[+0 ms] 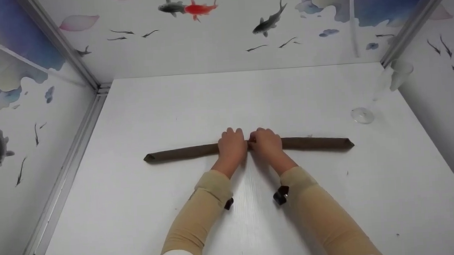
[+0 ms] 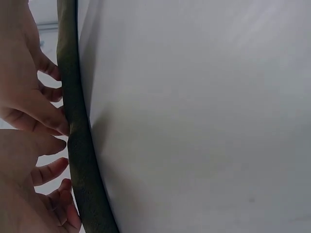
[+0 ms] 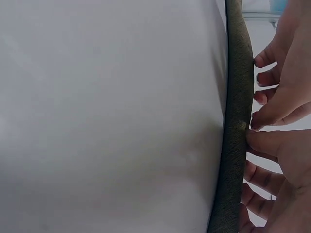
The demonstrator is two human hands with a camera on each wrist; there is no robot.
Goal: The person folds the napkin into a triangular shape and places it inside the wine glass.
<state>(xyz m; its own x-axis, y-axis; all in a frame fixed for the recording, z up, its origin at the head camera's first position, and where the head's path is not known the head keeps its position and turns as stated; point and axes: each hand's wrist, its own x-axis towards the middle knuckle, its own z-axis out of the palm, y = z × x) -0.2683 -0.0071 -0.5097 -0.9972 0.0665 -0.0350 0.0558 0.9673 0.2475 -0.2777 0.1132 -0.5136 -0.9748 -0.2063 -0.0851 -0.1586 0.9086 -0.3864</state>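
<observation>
A long, narrow strip of dark brown cloth (image 1: 185, 153), rolled or folded lengthwise, lies side to side across the white table. Each of its ends comes to a slanted, pointed fold. Near the middle, my left hand (image 1: 232, 145) pinches it with thumb and fingers. Close beside, almost touching, my right hand (image 1: 266, 143) pinches the same strip just to the right. Both wrist views show the near side of the cloth (image 2: 80, 155), with thumbs pressed on it and fingertips along its edge. The fingertips behind the cloth are partly hidden.
A clear stemmed glass (image 1: 362, 115) stands at the back right of the white table (image 1: 225, 100). White panels printed with fish and petals enclose the left, back and right sides, with metal frame posts (image 1: 90, 78) at the corners.
</observation>
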